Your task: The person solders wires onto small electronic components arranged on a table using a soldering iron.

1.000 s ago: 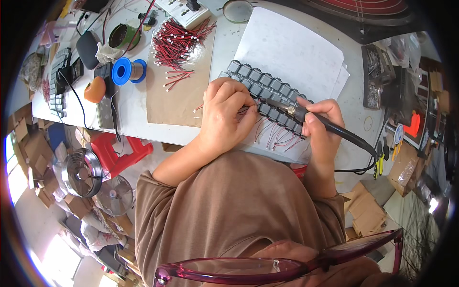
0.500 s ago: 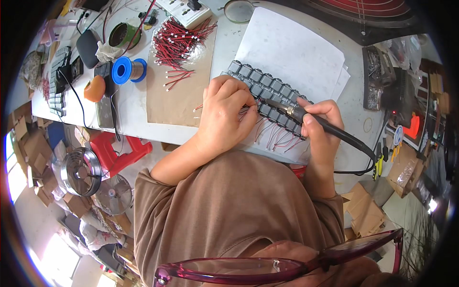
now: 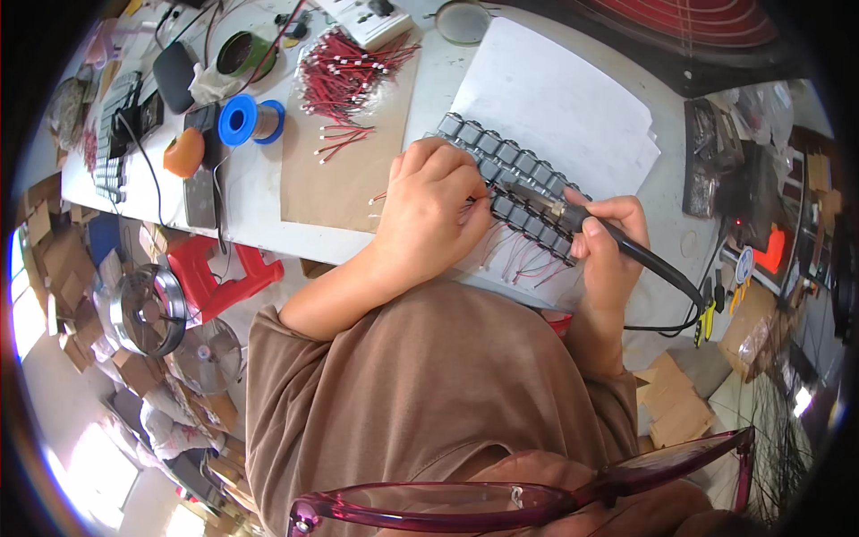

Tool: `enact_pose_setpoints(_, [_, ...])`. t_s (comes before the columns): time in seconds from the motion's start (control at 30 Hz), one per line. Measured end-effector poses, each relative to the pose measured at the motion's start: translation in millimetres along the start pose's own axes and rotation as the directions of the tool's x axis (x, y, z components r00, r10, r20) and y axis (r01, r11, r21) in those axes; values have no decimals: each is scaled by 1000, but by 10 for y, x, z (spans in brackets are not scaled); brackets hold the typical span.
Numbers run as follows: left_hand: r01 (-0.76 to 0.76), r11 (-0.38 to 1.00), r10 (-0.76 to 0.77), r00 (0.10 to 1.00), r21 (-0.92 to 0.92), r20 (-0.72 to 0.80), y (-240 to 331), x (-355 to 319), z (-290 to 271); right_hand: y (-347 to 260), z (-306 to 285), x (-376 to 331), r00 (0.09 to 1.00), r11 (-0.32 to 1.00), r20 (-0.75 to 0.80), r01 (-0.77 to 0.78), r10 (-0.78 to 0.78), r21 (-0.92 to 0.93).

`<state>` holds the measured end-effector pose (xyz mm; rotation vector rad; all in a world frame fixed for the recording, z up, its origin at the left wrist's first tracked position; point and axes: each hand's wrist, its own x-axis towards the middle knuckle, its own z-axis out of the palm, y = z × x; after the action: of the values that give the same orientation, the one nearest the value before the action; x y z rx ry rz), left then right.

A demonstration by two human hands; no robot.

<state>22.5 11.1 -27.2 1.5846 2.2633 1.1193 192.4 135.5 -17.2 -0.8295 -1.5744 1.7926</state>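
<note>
Head view looks down on a white worktable (image 3: 268, 215) crowded at its far edge. I grip a black soldering iron (image 3: 617, 242) in my right hand (image 3: 608, 255), fingers wrapped tight around the handle, its tip on a row of grey battery cells (image 3: 510, 166) lying on white paper (image 3: 555, 98). My left hand (image 3: 434, 210) presses down on the cells, fingers curled together (what they pinch, I cannot tell). Beside me lie a brown cardboard sheet (image 3: 344, 170), a heap of red wires (image 3: 353, 72) and a blue solder spool (image 3: 246, 119). Below the table edge stand a red stool (image 3: 210, 273) and cardboard boxes (image 3: 54, 268) on the floor.
</note>
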Motion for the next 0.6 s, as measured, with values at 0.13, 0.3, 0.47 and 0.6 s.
enact_pose_setpoints(0.13, [-20, 1000, 20, 1000, 16, 5, 50, -1, 6, 29, -68, -38, 999, 1000, -50, 1, -3, -29])
enact_pose_setpoints(0.3, [-135, 989, 131, 988, -55, -77, -134, -15, -274, 32, -76, -51, 993, 998, -114, -12, 20, 66])
enact_pose_setpoints(0.47, [-58, 922, 80, 996, 383, -41, -707, -38, -726, 24, -53, -7, 991, 999, -126, -38, 42, 31])
enact_pose_setpoints(0.6, [-113, 860, 92, 993, 497, 67, -778, -27, -802, 1, 8, -12, 990, 998, -135, -40, 46, 45])
